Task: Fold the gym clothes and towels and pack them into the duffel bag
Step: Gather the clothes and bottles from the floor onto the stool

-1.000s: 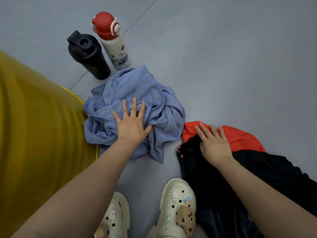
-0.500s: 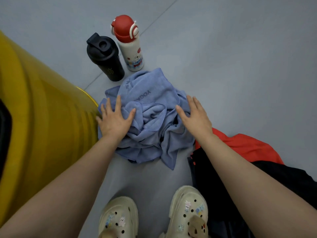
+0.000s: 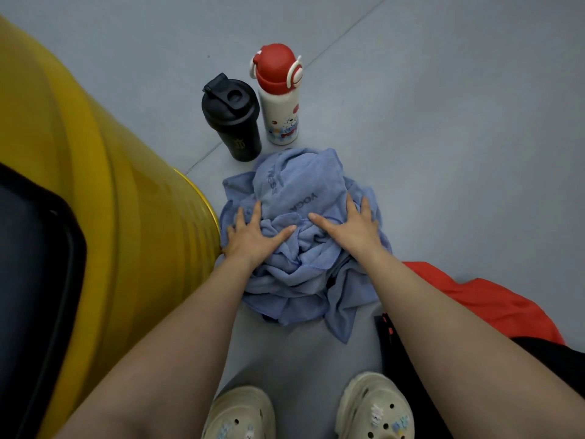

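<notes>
A crumpled blue towel (image 3: 304, 188) with "YOGA" printed on it lies in a heap on the grey floor. My left hand (image 3: 253, 237) rests flat on its left side with fingers spread. My right hand (image 3: 351, 224) lies flat on its right side, fingers also spread. A red garment (image 3: 484, 299) and a black garment (image 3: 554, 369) lie on the floor to the right, partly hidden by my right forearm. A large yellow duffel bag (image 3: 110, 217) fills the left side, with a black part (image 3: 34, 264) at its near end.
A black shaker bottle (image 3: 232, 122) and a white bottle with a red lid (image 3: 278, 96) stand upright just beyond the towel. My feet in cream clogs (image 3: 240, 413) (image 3: 373, 407) are at the bottom edge. Grey floor stretches to the right.
My right hand left the black and red clothes and moved left onto the towel. My left hand slid to the towel's left side. The view shifted left, showing more of the yellow bag.
</notes>
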Demonstrator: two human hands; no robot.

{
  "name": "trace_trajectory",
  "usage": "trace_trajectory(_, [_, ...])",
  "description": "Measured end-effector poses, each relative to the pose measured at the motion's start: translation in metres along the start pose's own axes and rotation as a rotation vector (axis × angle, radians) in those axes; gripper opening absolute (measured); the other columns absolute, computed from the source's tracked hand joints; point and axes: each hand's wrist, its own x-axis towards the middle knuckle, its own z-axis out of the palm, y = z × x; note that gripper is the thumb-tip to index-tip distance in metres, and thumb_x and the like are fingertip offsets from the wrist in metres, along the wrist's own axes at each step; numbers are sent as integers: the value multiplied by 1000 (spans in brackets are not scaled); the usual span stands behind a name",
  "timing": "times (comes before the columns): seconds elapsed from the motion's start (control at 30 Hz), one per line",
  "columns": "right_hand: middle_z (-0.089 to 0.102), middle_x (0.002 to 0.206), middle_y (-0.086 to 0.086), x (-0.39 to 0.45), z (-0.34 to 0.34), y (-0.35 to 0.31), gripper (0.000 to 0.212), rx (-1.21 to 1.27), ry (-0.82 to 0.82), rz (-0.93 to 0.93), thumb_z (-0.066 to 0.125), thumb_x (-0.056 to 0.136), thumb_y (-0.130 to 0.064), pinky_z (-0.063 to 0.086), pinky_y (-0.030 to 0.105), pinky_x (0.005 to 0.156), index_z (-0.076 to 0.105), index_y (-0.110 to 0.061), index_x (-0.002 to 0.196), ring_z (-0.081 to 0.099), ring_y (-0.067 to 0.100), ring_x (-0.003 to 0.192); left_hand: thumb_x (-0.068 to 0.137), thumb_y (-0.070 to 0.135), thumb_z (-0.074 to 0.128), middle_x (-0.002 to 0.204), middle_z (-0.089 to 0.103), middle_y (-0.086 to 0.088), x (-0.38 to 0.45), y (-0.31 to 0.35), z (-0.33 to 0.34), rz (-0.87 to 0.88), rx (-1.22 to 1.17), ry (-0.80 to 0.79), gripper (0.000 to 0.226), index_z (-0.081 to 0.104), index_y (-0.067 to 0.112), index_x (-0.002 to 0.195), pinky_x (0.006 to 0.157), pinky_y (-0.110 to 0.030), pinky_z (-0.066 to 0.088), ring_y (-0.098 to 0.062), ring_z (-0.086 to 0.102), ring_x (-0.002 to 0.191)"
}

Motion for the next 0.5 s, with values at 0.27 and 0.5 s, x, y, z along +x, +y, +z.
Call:
trace_trajectory(0.27, [22, 157, 1, -12, 22, -8, 100, 187, 5, -77, 47, 60, -83, 30, 52, 112, 26, -38, 148, 26, 30, 141, 85, 60, 54, 155, 21, -8, -6, 6, 19, 65, -188, 145, 84, 18, 23, 151, 113, -45, 27, -32, 25, 140])
trace_trajectory(0.5, [59, 106, -10, -31, 14, -6, 28, 401, -8, -174, 64, 88, -39, 46, 23, 79, 53, -33, 113, 58, 14, 103, 86, 49, 59, 139, 48, -5, -29, 13, 25, 116, -419, 175, 64, 39, 24, 141, 102, -46, 42, -26, 47, 126])
